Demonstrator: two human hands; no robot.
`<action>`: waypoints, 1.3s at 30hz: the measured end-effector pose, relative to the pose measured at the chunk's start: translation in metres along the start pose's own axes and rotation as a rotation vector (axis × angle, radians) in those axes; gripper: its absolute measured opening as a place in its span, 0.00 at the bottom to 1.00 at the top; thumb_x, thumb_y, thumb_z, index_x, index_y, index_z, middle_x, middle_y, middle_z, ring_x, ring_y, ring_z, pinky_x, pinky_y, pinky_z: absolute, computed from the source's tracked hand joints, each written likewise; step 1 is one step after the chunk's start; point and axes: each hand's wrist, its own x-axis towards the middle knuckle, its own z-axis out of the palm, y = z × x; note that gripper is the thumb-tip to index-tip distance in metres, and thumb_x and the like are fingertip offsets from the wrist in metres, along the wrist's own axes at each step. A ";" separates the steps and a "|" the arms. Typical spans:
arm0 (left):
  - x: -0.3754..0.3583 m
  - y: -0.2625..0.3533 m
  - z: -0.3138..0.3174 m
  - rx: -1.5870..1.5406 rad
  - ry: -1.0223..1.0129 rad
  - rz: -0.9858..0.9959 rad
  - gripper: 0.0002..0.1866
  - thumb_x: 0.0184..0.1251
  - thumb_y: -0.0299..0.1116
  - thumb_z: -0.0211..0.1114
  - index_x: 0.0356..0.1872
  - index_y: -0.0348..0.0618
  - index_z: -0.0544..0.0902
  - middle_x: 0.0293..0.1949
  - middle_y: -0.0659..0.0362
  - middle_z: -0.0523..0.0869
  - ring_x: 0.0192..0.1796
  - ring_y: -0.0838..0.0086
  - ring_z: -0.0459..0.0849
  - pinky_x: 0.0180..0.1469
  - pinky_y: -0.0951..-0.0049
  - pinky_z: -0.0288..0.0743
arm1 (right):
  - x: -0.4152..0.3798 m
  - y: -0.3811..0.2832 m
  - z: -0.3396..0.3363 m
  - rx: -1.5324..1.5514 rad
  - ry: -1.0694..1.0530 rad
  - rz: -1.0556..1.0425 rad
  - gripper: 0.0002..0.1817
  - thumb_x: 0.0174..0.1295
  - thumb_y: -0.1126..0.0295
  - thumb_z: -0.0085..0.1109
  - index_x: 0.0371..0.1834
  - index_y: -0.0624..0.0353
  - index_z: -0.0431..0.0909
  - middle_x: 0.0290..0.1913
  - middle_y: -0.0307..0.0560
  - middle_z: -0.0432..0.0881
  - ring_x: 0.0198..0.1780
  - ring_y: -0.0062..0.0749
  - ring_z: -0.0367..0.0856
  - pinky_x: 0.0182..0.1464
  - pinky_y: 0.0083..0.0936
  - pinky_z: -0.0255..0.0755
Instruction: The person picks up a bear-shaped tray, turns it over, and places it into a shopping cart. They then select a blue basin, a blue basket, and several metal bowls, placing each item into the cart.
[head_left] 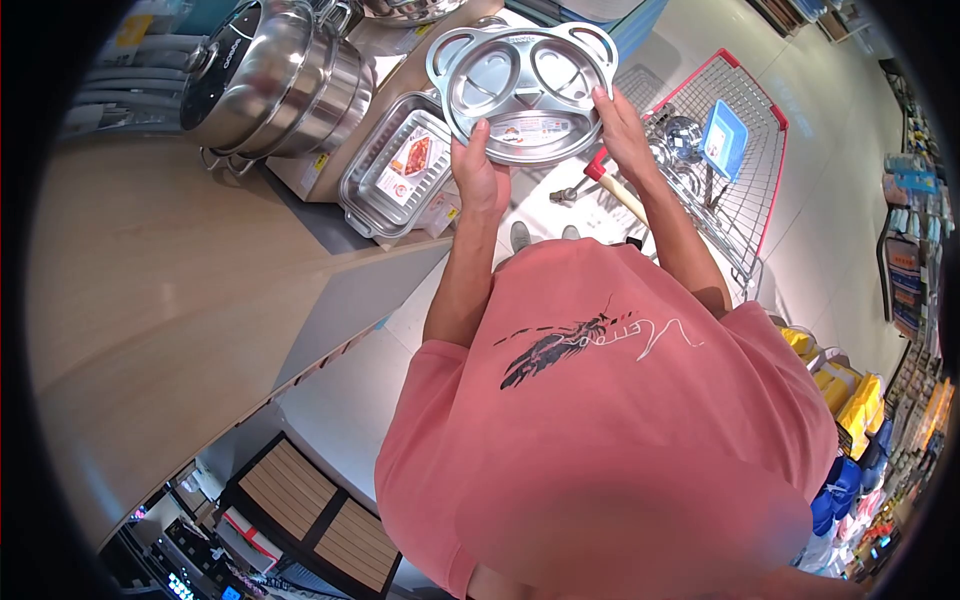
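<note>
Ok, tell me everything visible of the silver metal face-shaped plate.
The shiny silver metal face-shaped plate has two open ear-like loops, two round upper compartments and one wide lower compartment, where a white printed label sits. It is held up, front in view. The left grip holds its lower left edge, thumb in front; the right grip holds its right edge.

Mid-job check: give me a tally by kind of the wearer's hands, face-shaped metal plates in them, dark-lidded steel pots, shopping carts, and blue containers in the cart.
Hands: 2 (left hand, right hand)
Held face-shaped metal plate: 1
Dark-lidded steel pot: 1
Shopping cart: 1
Blue container: 1
Total: 6
</note>
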 end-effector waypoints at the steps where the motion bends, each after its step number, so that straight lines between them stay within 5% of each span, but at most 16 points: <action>1: 0.001 -0.001 -0.001 0.004 -0.007 0.002 0.21 0.75 0.28 0.55 0.67 0.39 0.68 0.60 0.51 0.79 0.61 0.62 0.81 0.63 0.56 0.78 | 0.000 0.001 0.000 0.000 0.001 -0.002 0.24 0.79 0.53 0.43 0.52 0.67 0.75 0.35 0.40 0.77 0.37 0.23 0.70 0.42 0.26 0.67; 3: 0.001 -0.001 -0.002 0.008 -0.015 0.005 0.22 0.76 0.28 0.54 0.68 0.40 0.65 0.60 0.51 0.79 0.60 0.61 0.82 0.61 0.56 0.81 | 0.001 0.005 0.000 0.014 0.001 0.015 0.22 0.79 0.53 0.44 0.52 0.63 0.76 0.31 0.30 0.68 0.32 0.16 0.63 0.35 0.19 0.59; 7: 0.000 0.000 -0.001 0.007 -0.018 0.002 0.22 0.76 0.28 0.54 0.68 0.41 0.65 0.60 0.50 0.79 0.60 0.61 0.83 0.60 0.56 0.82 | 0.002 0.007 0.000 0.005 -0.008 0.031 0.22 0.79 0.52 0.44 0.52 0.62 0.76 0.30 0.30 0.68 0.31 0.16 0.63 0.33 0.19 0.59; 9: -0.001 0.000 -0.001 0.006 -0.018 0.002 0.22 0.76 0.28 0.54 0.68 0.41 0.65 0.60 0.50 0.79 0.60 0.61 0.83 0.60 0.56 0.82 | 0.002 0.006 -0.001 -0.022 -0.007 0.059 0.24 0.78 0.53 0.42 0.51 0.66 0.76 0.35 0.40 0.77 0.37 0.24 0.70 0.43 0.27 0.67; 25: 0.000 -0.006 -0.006 0.001 0.046 -0.078 0.28 0.67 0.19 0.50 0.70 0.41 0.64 0.64 0.49 0.76 0.65 0.57 0.78 0.67 0.52 0.74 | -0.001 0.000 -0.005 -0.048 0.017 0.061 0.23 0.79 0.53 0.42 0.47 0.66 0.75 0.32 0.38 0.73 0.36 0.23 0.67 0.41 0.26 0.65; 27: 0.001 -0.007 -0.006 0.018 0.046 -0.080 0.29 0.66 0.18 0.49 0.70 0.41 0.63 0.64 0.49 0.75 0.65 0.57 0.78 0.67 0.51 0.74 | 0.002 0.007 -0.007 -0.018 0.007 0.038 0.23 0.78 0.51 0.43 0.48 0.62 0.76 0.31 0.31 0.67 0.33 0.18 0.61 0.35 0.20 0.57; 39: 0.003 -0.010 -0.009 0.052 0.030 -0.090 0.29 0.65 0.17 0.50 0.70 0.41 0.63 0.62 0.50 0.76 0.63 0.59 0.79 0.64 0.53 0.77 | 0.004 0.005 -0.008 -0.010 0.030 0.094 0.24 0.79 0.52 0.43 0.48 0.66 0.77 0.33 0.38 0.75 0.36 0.22 0.68 0.41 0.24 0.66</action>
